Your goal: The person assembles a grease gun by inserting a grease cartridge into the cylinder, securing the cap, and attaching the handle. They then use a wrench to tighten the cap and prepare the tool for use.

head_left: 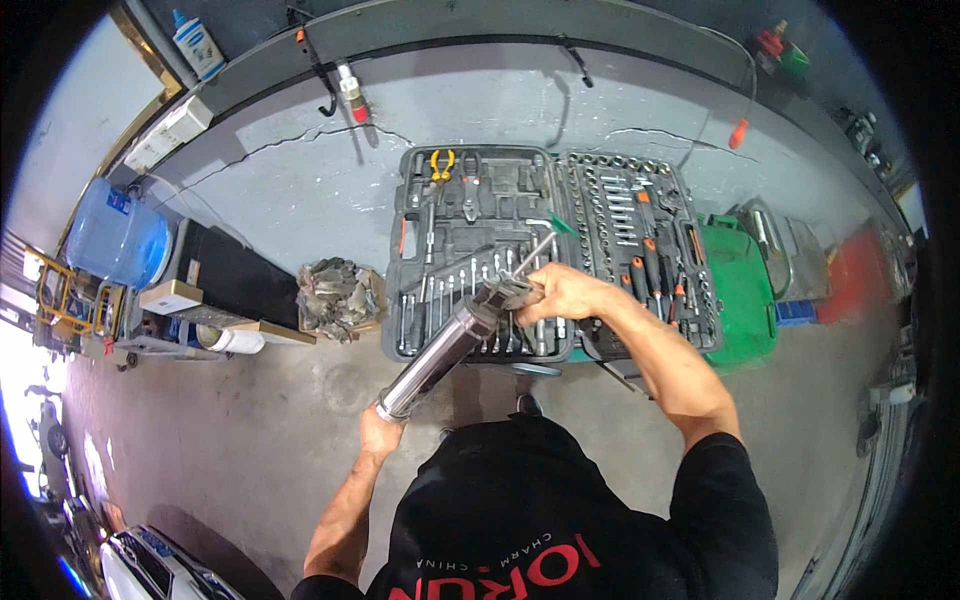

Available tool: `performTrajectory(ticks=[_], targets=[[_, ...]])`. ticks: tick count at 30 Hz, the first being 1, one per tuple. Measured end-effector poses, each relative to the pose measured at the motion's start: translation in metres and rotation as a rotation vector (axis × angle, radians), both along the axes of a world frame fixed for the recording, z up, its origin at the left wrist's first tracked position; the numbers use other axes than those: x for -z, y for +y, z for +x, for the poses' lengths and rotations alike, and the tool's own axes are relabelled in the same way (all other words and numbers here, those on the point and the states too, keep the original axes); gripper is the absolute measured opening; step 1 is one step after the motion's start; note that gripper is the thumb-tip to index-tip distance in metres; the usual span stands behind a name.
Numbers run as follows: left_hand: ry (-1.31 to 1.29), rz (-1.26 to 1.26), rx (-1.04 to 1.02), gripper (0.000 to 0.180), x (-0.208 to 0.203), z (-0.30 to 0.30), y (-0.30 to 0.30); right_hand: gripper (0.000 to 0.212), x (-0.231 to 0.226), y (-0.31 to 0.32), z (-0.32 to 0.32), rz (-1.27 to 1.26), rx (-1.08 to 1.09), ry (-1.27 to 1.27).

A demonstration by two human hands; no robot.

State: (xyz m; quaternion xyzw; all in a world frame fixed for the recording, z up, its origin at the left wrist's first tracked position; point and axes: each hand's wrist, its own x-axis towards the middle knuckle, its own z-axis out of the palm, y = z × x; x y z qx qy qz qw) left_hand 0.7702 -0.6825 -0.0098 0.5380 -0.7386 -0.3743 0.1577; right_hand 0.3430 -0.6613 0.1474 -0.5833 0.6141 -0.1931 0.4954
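I hold a grease gun slanted in front of me, its dark metallic barrel running from lower left to upper right. My left hand is closed at the silver end of the barrel. At the other end, my right hand grips around the metal head, fingers partly hidden behind it. A thin rod with a green tip sticks out past the head. Beneath the gun lies an opened tool case with wrenches, yellow-handled pliers, sockets and orange-and-black screwdrivers.
A green bin stands right of the case. To the left are a box of crumpled gloves or rags, a black cabinet and a blue water jug. A cracked grey wall rises behind; a vehicle shows lower left.
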Motion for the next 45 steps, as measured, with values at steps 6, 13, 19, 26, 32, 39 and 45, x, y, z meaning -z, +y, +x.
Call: performTrajectory(ticks=[6,13,19,26,32,39,45], targets=[[0.028,-0.191,0.012,0.029,-0.032,0.015,-0.017,0.032,-0.044,0.000,0.009,0.031,-0.422,-0.244],[-0.139,-0.338,-0.155,0.025,-0.053,0.032,-0.029,0.035,-0.046,-0.004,0.043,0.173,-0.254,-0.290],[-0.145,-0.481,-0.291,0.024,-0.045,0.043,-0.036,0.032,-0.041,-0.011,0.061,0.185,-0.152,-0.441],[-0.188,-0.516,-0.285,0.022,-0.044,0.049,-0.038,0.036,-0.038,-0.014,0.061,0.102,-0.223,-0.327],[-0.250,-0.510,-0.288,0.023,-0.061,0.047,-0.036,0.026,-0.012,-0.001,0.055,0.156,-0.139,-0.494],[-0.307,-0.473,-0.256,0.025,-0.054,0.041,-0.031,0.023,-0.011,0.006,0.051,0.177,-0.092,-0.470],[-0.339,-0.538,-0.196,0.025,-0.061,0.040,-0.038,0.021,0.006,0.014,0.043,0.170,-0.101,-0.557]])
